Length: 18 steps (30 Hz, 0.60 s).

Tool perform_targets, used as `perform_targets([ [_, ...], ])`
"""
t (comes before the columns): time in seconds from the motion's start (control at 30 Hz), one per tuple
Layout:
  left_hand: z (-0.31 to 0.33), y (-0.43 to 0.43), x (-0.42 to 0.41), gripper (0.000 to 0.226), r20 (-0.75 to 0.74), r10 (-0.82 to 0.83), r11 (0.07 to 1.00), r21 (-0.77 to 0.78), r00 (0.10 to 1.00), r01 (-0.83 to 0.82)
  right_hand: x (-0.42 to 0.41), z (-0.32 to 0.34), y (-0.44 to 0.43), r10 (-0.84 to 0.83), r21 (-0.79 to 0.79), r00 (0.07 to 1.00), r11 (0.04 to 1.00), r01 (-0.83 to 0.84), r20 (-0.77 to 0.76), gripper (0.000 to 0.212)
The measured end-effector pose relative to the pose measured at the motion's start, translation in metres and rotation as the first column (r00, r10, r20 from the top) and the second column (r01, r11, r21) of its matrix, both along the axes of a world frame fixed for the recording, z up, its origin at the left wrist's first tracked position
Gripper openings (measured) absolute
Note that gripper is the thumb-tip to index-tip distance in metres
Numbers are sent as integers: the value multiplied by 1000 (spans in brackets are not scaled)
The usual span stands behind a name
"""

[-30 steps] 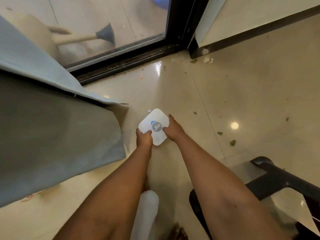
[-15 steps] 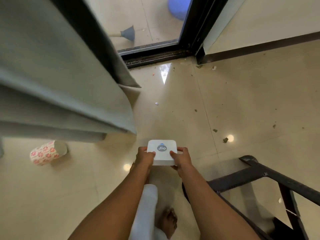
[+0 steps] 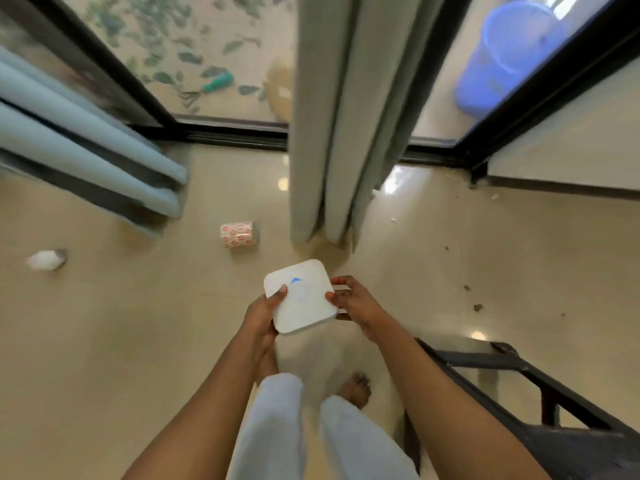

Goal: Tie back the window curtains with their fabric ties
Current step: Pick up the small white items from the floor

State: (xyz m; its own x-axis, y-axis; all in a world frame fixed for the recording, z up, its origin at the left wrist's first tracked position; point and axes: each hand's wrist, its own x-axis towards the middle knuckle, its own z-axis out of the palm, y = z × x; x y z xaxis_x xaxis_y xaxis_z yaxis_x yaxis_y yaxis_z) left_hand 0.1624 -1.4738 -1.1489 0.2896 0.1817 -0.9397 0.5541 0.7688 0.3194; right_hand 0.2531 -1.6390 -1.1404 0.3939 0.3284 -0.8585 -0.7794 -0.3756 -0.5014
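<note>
We hold a white box (image 3: pixel 299 303) w/ both hands, low over the floor (image 3: pixel 104 341). Our left hand (image 3: pixel 261 317) grips its left edge, thumb on top, fingers curled under. Our right hand (image 3: pixel 358 303) pinches the right edge btwn thumb and fingertips. The curtain (image 3: pixel 332 133) hangs in folds straight ahead, beyond the box and apart from both hands, hem near the floor, in front of the glass (image 3: pixel 221 46). A 2nd curtain (image 3: pixel 86 143) is at far left. A cup (image 3: pixel 239 234) lies on its side just left of the centre curtain (a blurred white thing (image 3: pixel 46 259) lies further left). A blue bucket (image 3: pixel 509 53) stands behind the glass, top right. A black frame (image 3: pixel 519 372) is at lower right.
</note>
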Motion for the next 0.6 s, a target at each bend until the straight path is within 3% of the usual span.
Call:
perform_targets([
  [0.17,-20,86,-38,43,-25,300,938,186,954,-291,6,-38,116,374,-223,901,918,-327,220,32],
  [0.3,-61,150,-55,33,-90,431,884,244,898,-399,14,-94,200,736,-431,615,670,-604,283,46],
  [0.4,-98,193,-62,37,-99,451,871,263,887,-414,23,-138,261,863,-579,395,504,-640,314,53],
  [0.53,-147,243,-64,36,-83,473,864,240,877,-443,42,-198,333,916,-694,188,392,-605,354,62],
  [0.6,-171,266,-65,38,-88,474,862,246,876,-442,51,-225,363,950,-733,62,278,-621,307,73],
])
